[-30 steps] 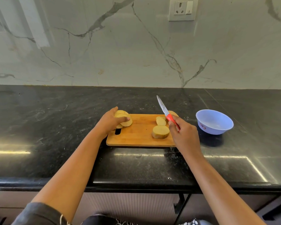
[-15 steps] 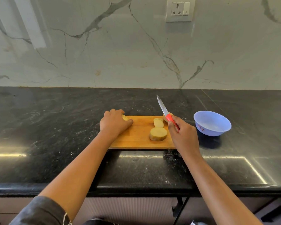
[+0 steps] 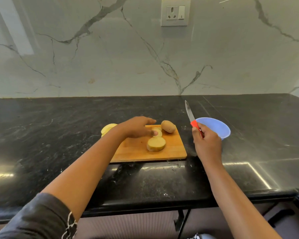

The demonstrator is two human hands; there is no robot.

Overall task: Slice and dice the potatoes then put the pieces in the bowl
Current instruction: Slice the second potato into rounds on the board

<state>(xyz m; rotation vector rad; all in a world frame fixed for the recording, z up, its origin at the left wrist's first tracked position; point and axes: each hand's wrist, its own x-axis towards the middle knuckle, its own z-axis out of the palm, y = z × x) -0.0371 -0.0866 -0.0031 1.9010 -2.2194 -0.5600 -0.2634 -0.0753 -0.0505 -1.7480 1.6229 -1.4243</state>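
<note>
A wooden cutting board (image 3: 173, 150) lies on the black counter. On it sit a thick potato slice (image 3: 156, 144), a thinner slice (image 3: 158, 132) behind it and an uncut potato piece with skin (image 3: 168, 126) at the far right corner. Several slices (image 3: 107, 128) are piled at the board's left end. My left hand (image 3: 136, 128) hovers over the board's middle with fingers stretched out, its thumb by the thinner slice. My right hand (image 3: 206, 144) grips the red-handled knife (image 3: 192, 118), blade pointing up and away, to the right of the board. The blue bowl (image 3: 217, 128) stands just behind that hand.
A marble wall with a power socket (image 3: 175, 12) rises behind the counter. The counter's front edge (image 3: 145, 204) runs below my arms, and the dark stone surface stretches left and right of the board.
My left hand left the slice pile at the board's left end and reached right across the board. My right hand carried the knife off the board toward the bowl.
</note>
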